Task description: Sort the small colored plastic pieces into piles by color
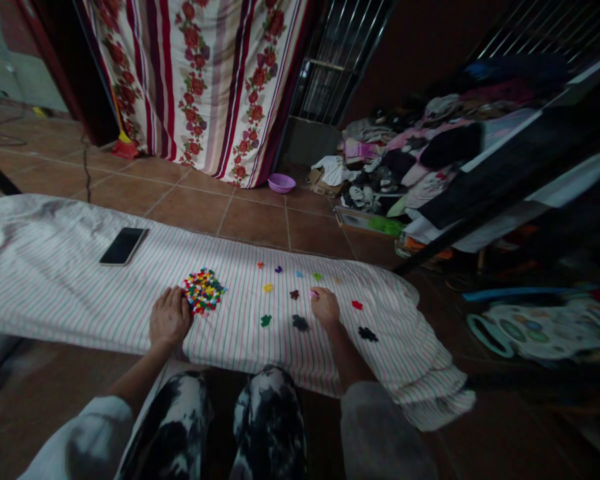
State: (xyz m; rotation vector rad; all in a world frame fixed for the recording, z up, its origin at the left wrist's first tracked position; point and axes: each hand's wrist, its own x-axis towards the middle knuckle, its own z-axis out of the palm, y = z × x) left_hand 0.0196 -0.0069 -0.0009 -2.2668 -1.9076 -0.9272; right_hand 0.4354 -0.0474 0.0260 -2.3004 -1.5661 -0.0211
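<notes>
Small mixed-colour pieces form a pile (205, 291) on the striped cloth (115, 313). Beside its left edge lies my left hand (171, 316), palm down, fingers pressed together; what is under the fingertips is hidden. To the right are small one-colour groups, among them yellow pieces (268, 288), green pieces (265, 321), brown pieces (294, 294), dark grey pieces (300, 323), red pieces (357, 305) and black pieces (367, 334). My right hand (325, 307) pinches a small pink piece (314, 293) just right of the brown group.
A phone (124, 246) lies on the cloth at the left. Beyond it are the tiled floor, a purple basin (281, 183) and a floral curtain (195, 87). Heaped clothes (405, 153) fill the back right, near a dark slanted bar.
</notes>
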